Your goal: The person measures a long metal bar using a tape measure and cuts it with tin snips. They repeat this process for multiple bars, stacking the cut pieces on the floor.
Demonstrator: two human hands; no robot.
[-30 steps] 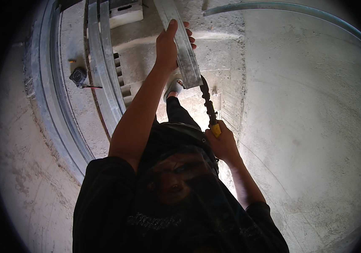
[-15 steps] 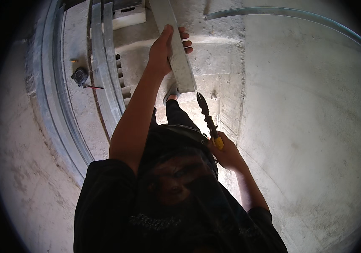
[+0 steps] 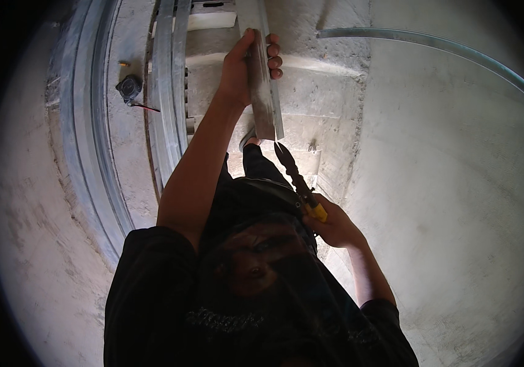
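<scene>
A long grey metal profile (image 3: 263, 98) reaches from the top of the view down toward my body. Around its middle, my left hand (image 3: 243, 70) is closed, thumb on the near side and fingers wrapped over the right edge. My right hand (image 3: 334, 223) grips tin snips (image 3: 295, 174) by a yellow handle, in front of my waist. The dark blades point up and left, their parted tips right at the profile's lower end. Whether they touch the metal, I cannot tell.
Several long metal profiles (image 3: 84, 122) lie on the floor at left, with more (image 3: 167, 92) beside them. A black tape measure (image 3: 129, 87) rests between the two groups. One thin metal strip (image 3: 433, 41) curves across the upper right, near a smooth pale surface (image 3: 445, 183).
The profile has turned about its length and now shows an open edge. The snips have come left to its lower end, and their blades have parted.
</scene>
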